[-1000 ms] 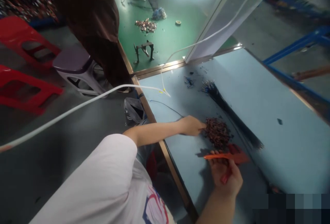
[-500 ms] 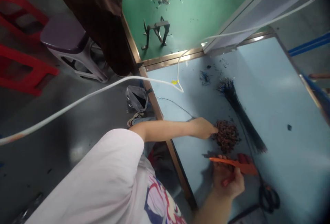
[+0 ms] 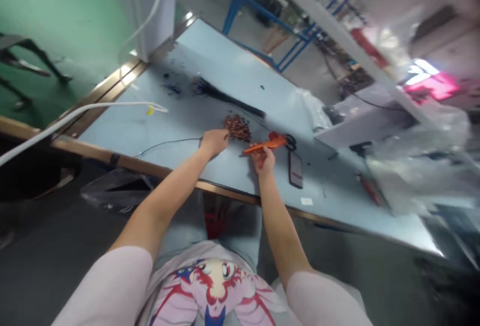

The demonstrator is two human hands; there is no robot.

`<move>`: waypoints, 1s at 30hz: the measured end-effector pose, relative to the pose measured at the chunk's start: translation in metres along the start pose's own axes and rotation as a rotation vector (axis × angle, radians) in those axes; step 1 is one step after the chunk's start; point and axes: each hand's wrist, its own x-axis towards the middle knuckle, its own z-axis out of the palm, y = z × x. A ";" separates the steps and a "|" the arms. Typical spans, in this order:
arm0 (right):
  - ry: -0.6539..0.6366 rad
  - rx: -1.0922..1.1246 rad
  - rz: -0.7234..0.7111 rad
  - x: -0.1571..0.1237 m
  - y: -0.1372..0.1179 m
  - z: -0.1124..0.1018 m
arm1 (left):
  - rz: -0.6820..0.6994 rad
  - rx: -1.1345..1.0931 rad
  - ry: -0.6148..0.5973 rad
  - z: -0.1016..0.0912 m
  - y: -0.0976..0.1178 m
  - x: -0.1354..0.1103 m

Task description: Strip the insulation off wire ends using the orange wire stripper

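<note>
My left hand (image 3: pixel 214 142) is closed, its fingertips at the near left edge of a pile of small copper-brown pieces (image 3: pixel 237 128). From the hand a thin dark wire (image 3: pixel 168 142) trails left across the blue tabletop (image 3: pixel 123 131). Just right of the pile, my right hand (image 3: pixel 264 162) grips an orange pliers-like tool (image 3: pixel 267 144), its narrow end pointing left; blur hides its exact kind. Behind the pile lies a bundle of dark wires (image 3: pixel 230 99). Black looped handles, like those of scissors (image 3: pixel 290 142), show beyond the tool.
A phone (image 3: pixel 295 170) and a white paper slip (image 3: pixel 306 201) lie right of my right hand. A white cable (image 3: pixel 93 108) hangs across the left side. Clear plastic bags (image 3: pixel 412 166) are at the right. The green surface (image 3: pixel 86 21) adjoins at upper left.
The view has swung right, so the table's right side, the phone and the plastic bags now show. Both hands stay by the brown pile, the right still holding the orange tool.
</note>
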 end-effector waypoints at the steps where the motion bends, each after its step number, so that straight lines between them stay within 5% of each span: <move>1: 0.007 0.005 -0.009 0.001 0.002 0.001 | 0.000 0.004 -0.002 0.000 0.000 0.001; 18: 0.077 0.088 -0.083 0.010 0.003 0.006 | 0.060 0.051 -0.004 -0.007 0.003 -0.009; 30: -0.027 0.052 -0.109 0.011 0.010 0.010 | 0.015 0.068 0.053 -0.007 -0.002 -0.009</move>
